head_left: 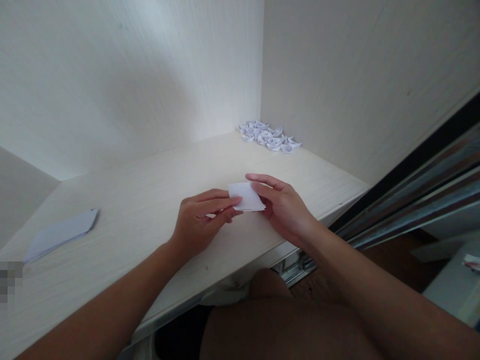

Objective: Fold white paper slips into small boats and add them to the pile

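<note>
A small folded piece of white paper (pixel 245 196), roughly square and several layers thick at its lower right corner, is held above the tabletop between my two hands. My left hand (pixel 200 217) pinches its left edge, with fingers over and under the paper. On the other side, my right hand (pixel 279 202) has its thumb on the upper right of the paper and its fingers behind, partly hidden. At the back corner lies a cluster of folded white paper boats (pixel 268 136).
A stack of white paper sheets (pixel 63 232) lies on the left of the white tabletop (pixel 150 190). Pale walls (pixel 187 75) rise behind and to the right. Dark metal rails (pixel 412 185) stand at the right, beyond the table's edge. My legs are under the front edge.
</note>
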Tool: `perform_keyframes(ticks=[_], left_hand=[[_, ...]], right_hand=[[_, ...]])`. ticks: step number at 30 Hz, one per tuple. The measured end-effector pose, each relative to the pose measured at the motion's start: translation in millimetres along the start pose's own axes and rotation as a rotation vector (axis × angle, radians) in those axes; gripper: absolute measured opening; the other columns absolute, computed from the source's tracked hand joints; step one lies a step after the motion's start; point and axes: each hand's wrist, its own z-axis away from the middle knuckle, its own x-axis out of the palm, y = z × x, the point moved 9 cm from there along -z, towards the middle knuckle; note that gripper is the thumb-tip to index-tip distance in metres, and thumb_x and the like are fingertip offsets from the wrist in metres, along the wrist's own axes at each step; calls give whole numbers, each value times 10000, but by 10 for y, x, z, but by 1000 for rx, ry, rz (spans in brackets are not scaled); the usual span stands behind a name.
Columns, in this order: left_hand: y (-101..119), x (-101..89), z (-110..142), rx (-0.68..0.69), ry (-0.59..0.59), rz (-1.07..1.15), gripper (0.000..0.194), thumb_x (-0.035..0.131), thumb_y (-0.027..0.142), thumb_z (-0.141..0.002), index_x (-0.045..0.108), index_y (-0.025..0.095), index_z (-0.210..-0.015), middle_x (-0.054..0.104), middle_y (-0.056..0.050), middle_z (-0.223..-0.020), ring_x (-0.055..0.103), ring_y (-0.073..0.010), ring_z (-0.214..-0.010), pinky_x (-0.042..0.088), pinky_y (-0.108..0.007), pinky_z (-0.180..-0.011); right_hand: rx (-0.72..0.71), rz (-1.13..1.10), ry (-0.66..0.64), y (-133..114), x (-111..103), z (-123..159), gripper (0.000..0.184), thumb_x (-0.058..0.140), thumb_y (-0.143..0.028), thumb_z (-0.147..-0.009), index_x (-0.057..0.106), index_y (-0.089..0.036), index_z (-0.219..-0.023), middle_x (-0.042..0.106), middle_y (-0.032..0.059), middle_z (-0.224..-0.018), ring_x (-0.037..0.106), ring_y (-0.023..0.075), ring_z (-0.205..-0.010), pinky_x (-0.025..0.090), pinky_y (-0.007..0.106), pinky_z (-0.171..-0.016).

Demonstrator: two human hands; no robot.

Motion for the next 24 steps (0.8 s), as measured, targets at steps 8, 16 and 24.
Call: perform_keyframes(ticks=[8, 16, 24], left_hand=[[-69, -95, 17, -64, 136, 132, 220, 776, 128, -856, 817, 255, -1030, 757, -7, -961, 711, -72, -630, 663, -183, -541], [-51, -102, 17, -36, 161, 114, 298, 785, 92, -836, 803, 278, -1068, 742, 5, -1022, 714, -83, -709, 692, -219, -584], [83, -147, -15, 46, 182, -46, 79, 774, 131, -851, 805, 174, -909, 755, -32, -988, 711, -85, -681, 666, -187, -574]], right_hand=[[-301, 339, -256, -319, 189, 138, 273, 811, -163, -730, 779, -273, -978, 759, -1, -961, 682, 160, -850, 531, 324, -776], [-564, 475, -199, -533, 245, 272, 85, 756, -202, -864, 794, -278, -862, 780, 1, -962, 688, 164, -879, 512, 316, -759], [-528, 521, -134, -508, 222, 271, 28, 744, -239, -874, 769, -230, -865, 773, 21, -934, 653, 161, -811, 479, 314, -723]])
